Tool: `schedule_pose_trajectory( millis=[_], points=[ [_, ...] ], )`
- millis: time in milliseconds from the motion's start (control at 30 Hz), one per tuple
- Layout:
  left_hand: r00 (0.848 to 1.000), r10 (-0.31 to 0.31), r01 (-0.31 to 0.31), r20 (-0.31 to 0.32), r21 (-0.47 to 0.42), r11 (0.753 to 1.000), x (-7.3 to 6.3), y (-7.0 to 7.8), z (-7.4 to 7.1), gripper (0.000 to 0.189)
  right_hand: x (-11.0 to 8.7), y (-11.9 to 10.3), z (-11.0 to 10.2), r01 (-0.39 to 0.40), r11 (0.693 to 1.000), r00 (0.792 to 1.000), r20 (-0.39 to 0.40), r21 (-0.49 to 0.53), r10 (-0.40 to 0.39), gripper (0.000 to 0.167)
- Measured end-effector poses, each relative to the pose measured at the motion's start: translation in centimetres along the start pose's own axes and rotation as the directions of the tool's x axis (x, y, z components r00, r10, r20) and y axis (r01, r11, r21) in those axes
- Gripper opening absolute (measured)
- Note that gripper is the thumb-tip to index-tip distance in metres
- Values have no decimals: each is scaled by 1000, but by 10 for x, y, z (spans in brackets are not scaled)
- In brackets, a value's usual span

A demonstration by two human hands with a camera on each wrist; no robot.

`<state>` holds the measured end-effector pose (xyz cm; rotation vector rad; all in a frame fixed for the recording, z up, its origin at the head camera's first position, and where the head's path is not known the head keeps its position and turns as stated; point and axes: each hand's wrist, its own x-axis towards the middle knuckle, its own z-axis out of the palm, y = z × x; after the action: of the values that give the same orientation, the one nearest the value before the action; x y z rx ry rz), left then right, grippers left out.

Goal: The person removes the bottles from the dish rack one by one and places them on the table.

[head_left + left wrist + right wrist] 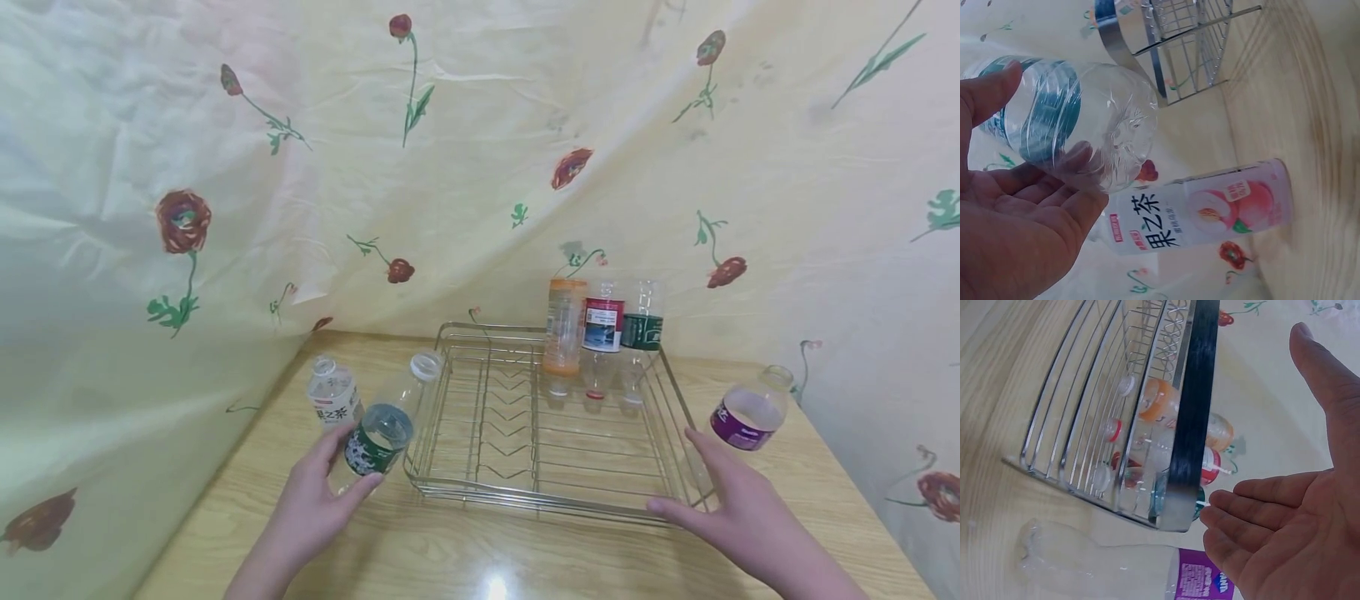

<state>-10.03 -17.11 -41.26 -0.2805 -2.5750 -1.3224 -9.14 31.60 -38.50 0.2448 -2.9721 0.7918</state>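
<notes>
My left hand (318, 500) grips a clear plastic bottle with a green label (381, 435) and a white cap, tilted, beside the wire dish rack (517, 500). In the left wrist view, the thumb lies on one side of this bottle and the fingers curl under the other. Behind it stands a bottle with a white and peach-pink label (1229, 203). My right hand (738, 512) is near the rack's front right corner, fingers spread and holding nothing. A purple-labelled bottle (742, 433) stands close beyond those fingers.
Upside down in the rack's back right are an orange-tinted bottle (564, 329), a red-labelled bottle (602, 323) and another green-labelled bottle (642, 331). The rack rests on a wood-grain table (435, 550). Flowered cloth (480, 183) hangs behind and along the sides.
</notes>
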Motion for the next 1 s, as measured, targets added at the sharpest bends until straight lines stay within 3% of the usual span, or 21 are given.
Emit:
schedule_pose_trajectory(
  millis=[200,567,1000],
  points=[
    [1000,-23,23,-10,14,1000,1,-6,2,80,-1,8,2,-14,1000,1000,1,-7,14,116],
    [997,-71,70,-15,-77,995,3,-20,12,80,-5,24,6,-60,998,998,11,-1,60,117],
    [991,-136,136,14,-183,974,6,-31,23,81,-9,39,12,-57,998,998,-13,20,57,116]
  ],
)
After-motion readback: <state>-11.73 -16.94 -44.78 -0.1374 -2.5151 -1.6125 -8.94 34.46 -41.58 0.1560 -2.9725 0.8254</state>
